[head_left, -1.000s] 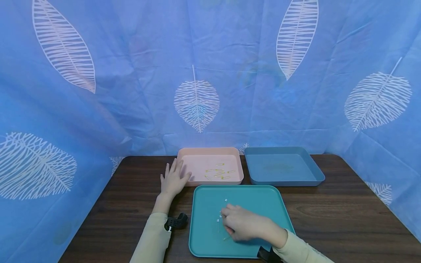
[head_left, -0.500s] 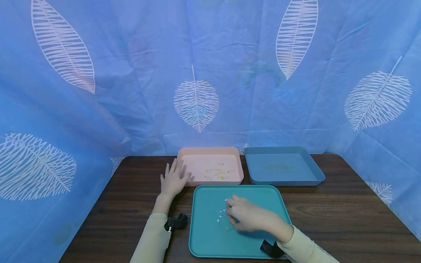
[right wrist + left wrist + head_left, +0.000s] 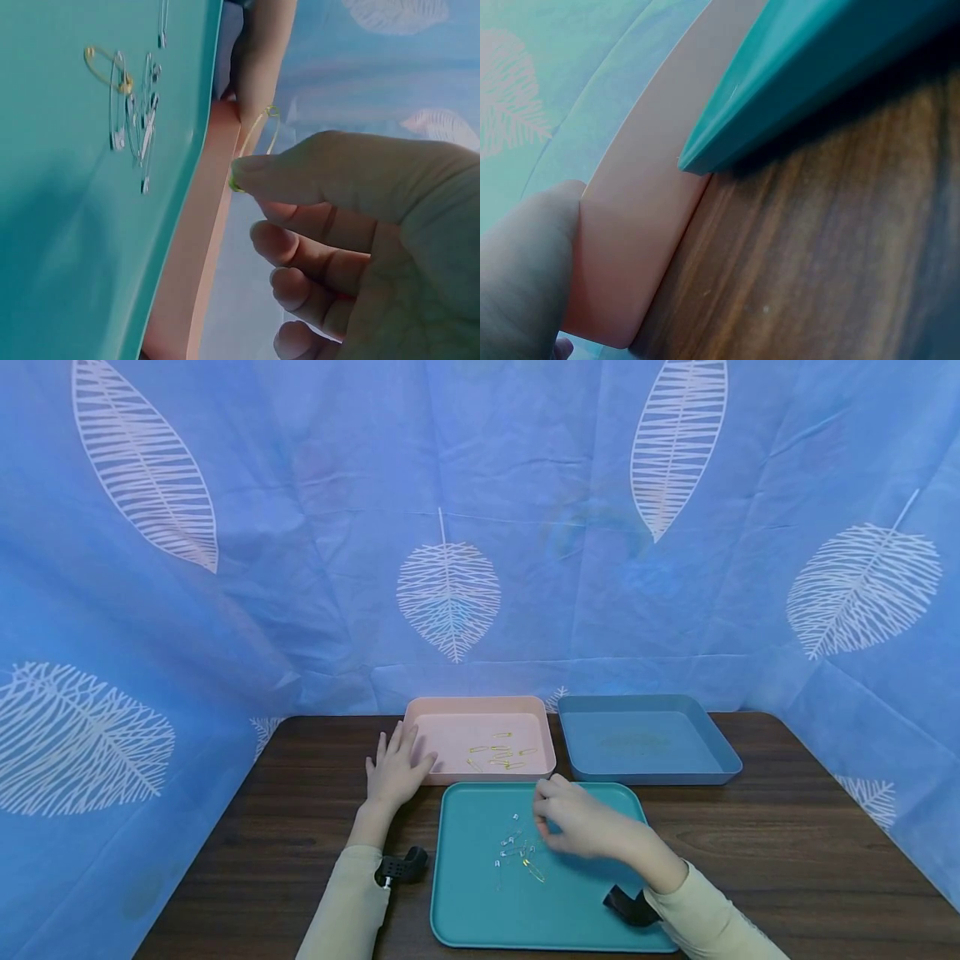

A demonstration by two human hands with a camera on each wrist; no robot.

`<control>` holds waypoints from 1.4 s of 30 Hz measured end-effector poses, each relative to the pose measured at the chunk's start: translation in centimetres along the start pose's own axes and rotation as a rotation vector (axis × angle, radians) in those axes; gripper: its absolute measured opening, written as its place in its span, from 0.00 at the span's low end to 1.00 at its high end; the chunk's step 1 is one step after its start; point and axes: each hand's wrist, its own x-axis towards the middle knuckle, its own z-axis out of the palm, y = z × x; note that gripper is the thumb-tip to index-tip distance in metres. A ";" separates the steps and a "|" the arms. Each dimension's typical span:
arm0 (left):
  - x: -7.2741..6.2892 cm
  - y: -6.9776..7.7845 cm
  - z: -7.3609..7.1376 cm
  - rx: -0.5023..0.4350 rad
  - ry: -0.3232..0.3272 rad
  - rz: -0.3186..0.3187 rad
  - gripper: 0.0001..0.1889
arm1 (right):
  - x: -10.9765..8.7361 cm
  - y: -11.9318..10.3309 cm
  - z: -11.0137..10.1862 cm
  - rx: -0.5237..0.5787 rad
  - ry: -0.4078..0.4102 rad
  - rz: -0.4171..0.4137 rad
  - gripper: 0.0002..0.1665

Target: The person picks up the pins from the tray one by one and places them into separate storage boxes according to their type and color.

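Between thumb and forefinger my right hand [image 3: 581, 818] pinches a gold safety pin [image 3: 259, 139], seen up close in the right wrist view. It hovers over the back right part of the teal tray [image 3: 480, 914]. On that tray lies a loose cluster of silver safety pins [image 3: 142, 124], with one gold safety pin [image 3: 533, 870] among them. My left hand [image 3: 393, 772] rests with spread fingers at the left end of the pink tray [image 3: 450, 718], its thumb against the wall in the left wrist view. Several gold safety pins [image 3: 502, 754] are scattered inside the pink tray.
A blue tray [image 3: 641, 714] stands at the back right, beside the pink one. All three trays are on a dark wooden table [image 3: 787, 852]. A blue leaf-patterned cloth [image 3: 555, 593] hangs close behind the table. Black straps circle both wrists.
My right hand has risen from the pin cluster toward the back right of the teal tray, carrying a gold safety pin. The pins beneath are now uncovered. My left hand has stayed still.
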 end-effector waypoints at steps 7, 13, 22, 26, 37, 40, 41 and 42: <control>0.1 0.0 -0.1 0.000 0.003 0.001 0.38 | 0.1 1.1 -0.6 -0.001 0.040 0.030 0.17; 0.1 0.1 -0.3 -0.003 0.005 0.005 0.39 | 0.2 2.2 -1.1 0.012 0.071 0.037 0.15; 0.2 -0.1 -0.2 0.001 0.012 0.002 0.39 | 0.9 3.4 -1.0 0.016 0.111 0.074 0.16; 0.1 -0.1 -0.3 -0.005 0.011 -0.004 0.39 | 1.4 3.9 -0.8 0.028 0.113 0.099 0.16; 0.0 -0.2 -0.1 -0.003 -0.008 -0.004 0.39 | 3.3 5.2 -0.2 0.012 0.151 0.104 0.15; 0.1 -0.2 0.0 -0.001 -0.017 -0.005 0.39 | 3.8 5.6 -0.1 0.002 0.163 0.085 0.16; 0.1 -0.2 0.0 -0.003 -0.018 -0.005 0.39 | 3.9 5.8 0.0 -0.001 0.167 0.078 0.16; 0.1 -0.2 0.0 -0.005 -0.019 -0.006 0.39 | 4.1 5.9 0.0 -0.002 0.171 0.075 0.16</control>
